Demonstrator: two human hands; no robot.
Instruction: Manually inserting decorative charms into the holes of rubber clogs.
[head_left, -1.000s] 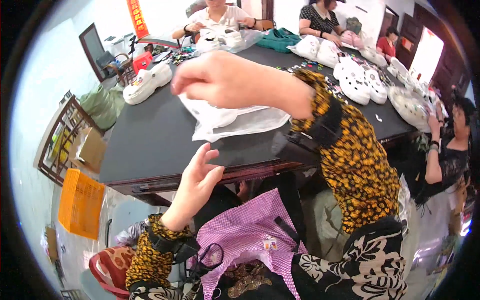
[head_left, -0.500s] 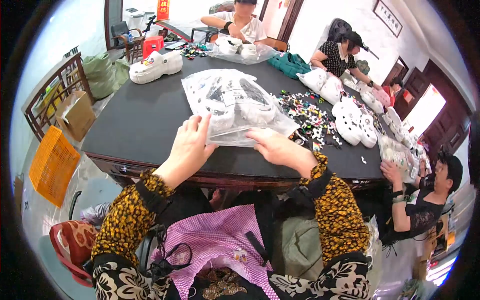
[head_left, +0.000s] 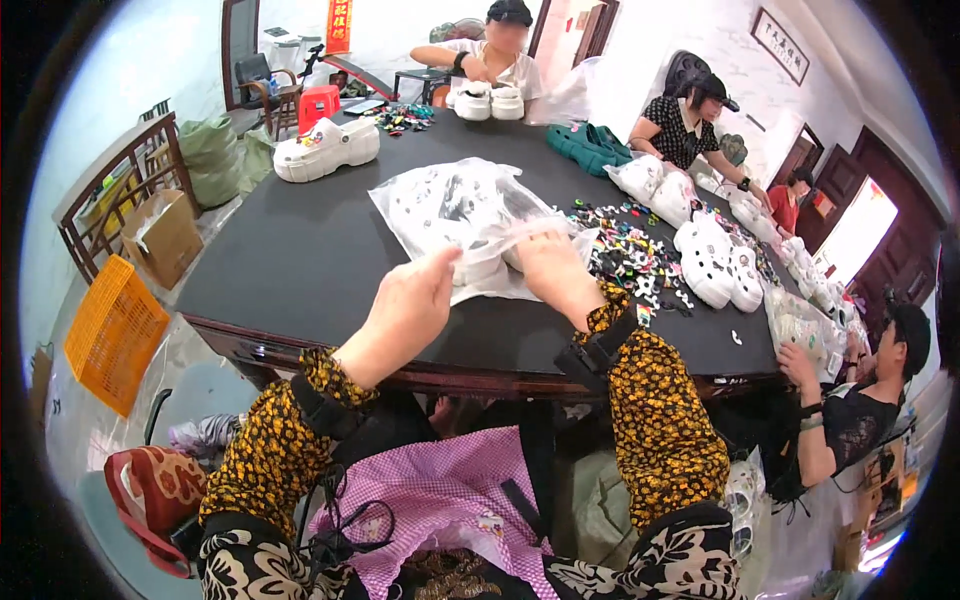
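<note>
Left grip (head_left: 408,310): thumb and fingers together, clamped on the near edge of the clear bag (head_left: 405,215), toward its left part.
Right grip (head_left: 558,268): fingers bent down over the film at the bag's near right part, touching it; the fingertips are hidden, so whether they pinch I cannot tell.
Clear bag: lies on the black surface (head_left: 290,260) with white clogs (head_left: 481,270) inside, its near film creased and lifted about the two grips.
Surface edge: runs along the near side of the bag, beneath both wrists, with a strip of black top between.
Open room: widest to the left of the bag, where the black top stretches to the rim; more of it lies beyond the bag.
Tight side: right of the bag, a pile of small coloured charms (head_left: 635,262) comes just beside it, with a pair of holed white clogs (head_left: 705,270) past the pile.
Far side: a decorated white clog (head_left: 327,150) sits beyond and left of the bag, green clogs (head_left: 588,148) beyond and right.
Co-worker's hand (head_left: 797,365): well right of the bag, touching another filled bag (head_left: 800,325).
Writing: a red hanging strip (head_left: 339,27), beyond and left of the bag, and a framed sign (head_left: 780,45), beyond and right, bear characters; grey marks on the bag are too blurred to read.
</note>
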